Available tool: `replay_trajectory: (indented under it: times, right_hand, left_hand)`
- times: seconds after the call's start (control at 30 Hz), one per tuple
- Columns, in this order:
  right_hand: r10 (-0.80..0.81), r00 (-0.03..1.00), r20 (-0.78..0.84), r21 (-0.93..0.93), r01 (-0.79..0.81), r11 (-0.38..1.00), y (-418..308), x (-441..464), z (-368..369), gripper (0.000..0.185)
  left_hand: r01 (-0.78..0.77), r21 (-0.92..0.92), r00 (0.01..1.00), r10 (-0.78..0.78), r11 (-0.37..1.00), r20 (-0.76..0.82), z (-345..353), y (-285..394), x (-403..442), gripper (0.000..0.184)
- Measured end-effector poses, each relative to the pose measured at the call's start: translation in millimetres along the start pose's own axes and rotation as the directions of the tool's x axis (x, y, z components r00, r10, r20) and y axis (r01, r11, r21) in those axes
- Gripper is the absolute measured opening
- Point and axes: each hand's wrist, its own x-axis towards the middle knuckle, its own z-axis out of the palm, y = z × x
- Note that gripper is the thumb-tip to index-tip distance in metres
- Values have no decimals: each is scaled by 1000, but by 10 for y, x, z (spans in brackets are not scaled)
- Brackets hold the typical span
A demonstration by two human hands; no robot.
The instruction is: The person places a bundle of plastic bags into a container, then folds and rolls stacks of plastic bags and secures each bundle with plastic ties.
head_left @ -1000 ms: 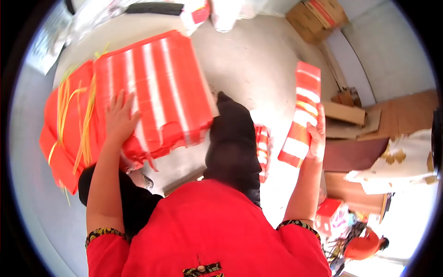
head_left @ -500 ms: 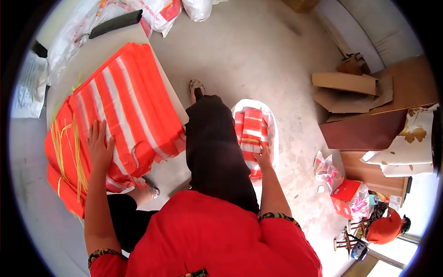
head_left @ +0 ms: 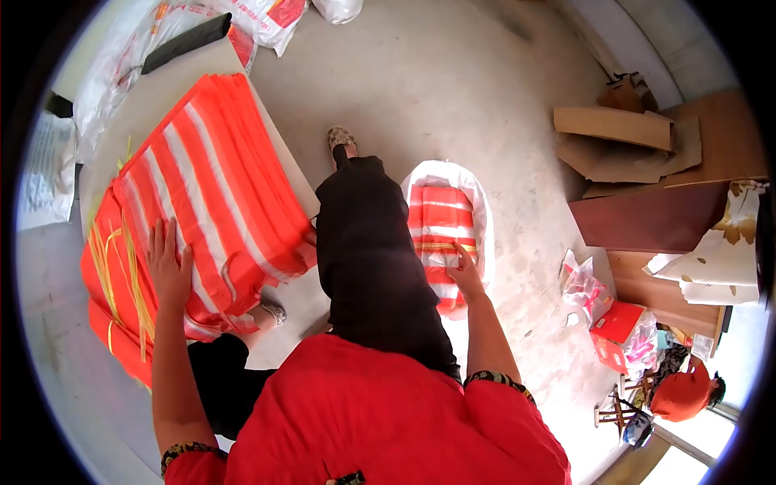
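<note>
Head view, left hand lay flat, released, on striped plastic bags at ten o'clock, right hand touched banded bundle in white container at two o'clock, whether grasping I couldn't tell

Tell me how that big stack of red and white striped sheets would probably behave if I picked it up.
The stack of striped sheets will probably sag, since its near edge curls and crumples. Its layers may slip apart, as their edges fan out unevenly. It could feel fairly heavy as a whole, given how many layers show.
</note>
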Motion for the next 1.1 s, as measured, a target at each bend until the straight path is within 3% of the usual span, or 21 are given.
replay_trajectory:
  times: [0.1, 0.17, 0.2, 0.3, 0.33, 0.43, 0.87, 1.03, 1.1]
  right_hand:
    - [-68, 988, -138, -400, 7, 916, -225, -94, 58, 77]
    - [-333, 917, -221, -660, 110, 743, -295, -159, 148, 74]
    - [-464, 857, -225, -774, 132, 620, -313, -169, 191, 74]
    - [-452, 891, -40, -901, 164, 402, -366, -98, 358, 74]
    - [-424, 905, 39, -890, 225, 398, -351, -37, 409, 70]
    - [-424, 902, 73, -912, 232, 337, -335, 95, 558, 69]
    - [-222, 972, 76, -942, 143, 304, -262, 308, 670, 65]
    - [-400, 910, 113, -968, 191, 162, -156, 455, 618, 76]
    - [-551, 833, 53, -897, 282, 341, -76, 602, 505, 68]
  left_hand:
    - [-17, -4, 1000, 17, 1000, -6, 58, -81, 27, 64]
    - [-32, -28, 999, 32, 999, -11, 80, -100, 22, 64]
    - [-21, -22, 1000, 21, 1000, -4, 83, -82, 26, 64]
    - [1, -5, 1000, -1, 1000, 8, 55, -48, 20, 63]
    - [-3, -4, 1000, 3, 1000, 6, 47, -47, 16, 63]
    - [-6, -15, 1000, 6, 1000, 3, 18, -25, 12, 62]
    - [-42, -49, 999, 41, 998, -26, -22, 14, 18, 64]
    - [-23, -55, 998, 19, 998, -55, 21, 7, -3, 67]
    - [-23, -62, 997, 18, 998, -75, 22, 12, -13, 68]
